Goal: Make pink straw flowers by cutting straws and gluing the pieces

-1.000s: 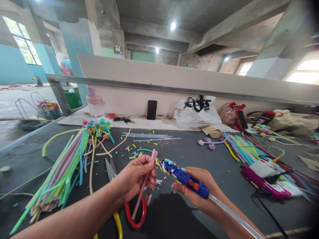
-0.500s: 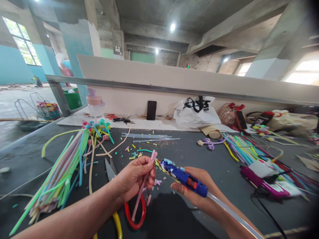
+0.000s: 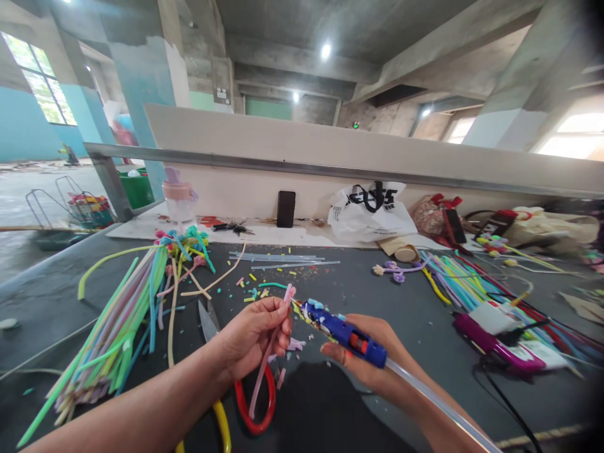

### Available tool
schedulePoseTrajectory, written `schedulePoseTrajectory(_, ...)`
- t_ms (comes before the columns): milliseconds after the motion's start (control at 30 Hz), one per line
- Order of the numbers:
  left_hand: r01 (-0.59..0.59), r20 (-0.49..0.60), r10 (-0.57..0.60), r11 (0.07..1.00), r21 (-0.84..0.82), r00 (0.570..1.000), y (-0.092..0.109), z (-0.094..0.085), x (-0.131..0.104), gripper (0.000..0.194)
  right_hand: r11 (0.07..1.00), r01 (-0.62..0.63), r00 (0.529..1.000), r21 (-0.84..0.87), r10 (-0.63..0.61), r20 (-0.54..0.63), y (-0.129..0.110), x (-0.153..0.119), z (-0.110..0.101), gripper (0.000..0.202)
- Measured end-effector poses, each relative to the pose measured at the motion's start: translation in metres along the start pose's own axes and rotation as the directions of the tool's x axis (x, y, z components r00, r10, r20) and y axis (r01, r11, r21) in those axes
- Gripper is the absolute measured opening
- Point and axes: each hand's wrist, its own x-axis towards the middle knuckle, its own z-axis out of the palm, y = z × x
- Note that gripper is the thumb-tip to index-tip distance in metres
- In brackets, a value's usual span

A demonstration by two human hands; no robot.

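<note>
My left forearm [image 3: 155, 393], bare, reaches in from the lower left corner and angles up toward the middle; at its end I have the left hand [image 3: 259, 330] drawn into a pinch, thumb [image 3: 272, 321] pressed toward the forefinger and the other fingers [image 3: 283, 341] curled in below. My right forearm [image 3: 422, 412], bare too, rises from the lower right into the right hand [image 3: 365, 375], bent in a grip and partly hidden from me. I hold the two hands near each other, not touching

The glue gun [image 3: 343, 331] has shifted slightly left.
</note>
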Motion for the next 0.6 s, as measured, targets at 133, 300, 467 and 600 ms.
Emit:
schedulePoseTrajectory(133, 0.010, 0.017, -0.010, 1.000, 0.000, 1.000, 0.0009, 0.0008, -0.0002, 0.015, 1.000, -0.024, 1.000, -0.010, 0.023, -0.012, 0.0051, 0.0014, -0.0013, 0.034)
schedulePoseTrajectory(300, 0.009, 0.002, -0.009, 1.000, 0.009, 1.000, 0.0021, 0.0007, -0.0003, 0.015, 1.000, -0.021, 1.000, -0.013, 0.021, 0.003, 0.0068, 0.0003, -0.0009, 0.033)
schedulePoseTrajectory(467, -0.005, 0.014, 0.005, 1.000, 0.018, 1.000, 0.0002, 0.0010, -0.0006, 0.015, 0.998, 0.003, 1.000, -0.055, -0.001, 0.030, 0.0043, -0.0007, 0.0047, 0.035)
schedulePoseTrajectory(600, -0.008, 0.016, 0.007, 1.000, 0.018, 1.000, -0.0004, 0.0004, 0.0003, 0.016, 0.998, 0.005, 1.000, -0.055, -0.004, 0.019, 0.0049, -0.0005, 0.0033, 0.036)
